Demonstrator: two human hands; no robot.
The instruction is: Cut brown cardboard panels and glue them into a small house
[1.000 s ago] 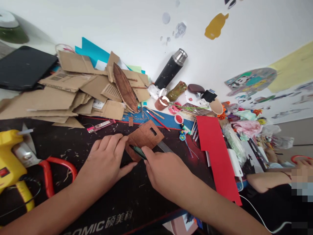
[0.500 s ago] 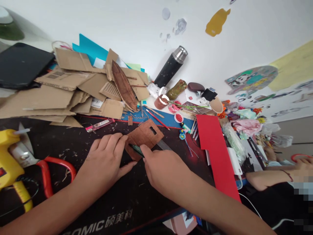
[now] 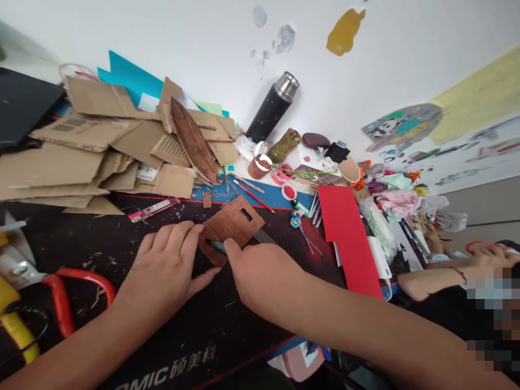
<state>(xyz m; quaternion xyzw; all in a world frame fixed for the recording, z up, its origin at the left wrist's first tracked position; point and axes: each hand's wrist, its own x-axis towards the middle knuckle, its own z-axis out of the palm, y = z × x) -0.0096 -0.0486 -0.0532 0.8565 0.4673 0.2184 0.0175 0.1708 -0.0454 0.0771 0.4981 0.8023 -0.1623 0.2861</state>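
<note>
Brown card (image 3: 231,221) touches left hand (image 3: 167,261); mat (image 3: 179,325) reads “OMIC 硕美科”.

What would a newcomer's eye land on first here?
Probably the bright red sheet, right of centre, would draw the eye first. Next, near the middle, the left hand rests at the edge of a slotted brown piece while the right hand holds a green tool over it. Farther back, a silver-topped black flask stands out against the white wall.
</note>
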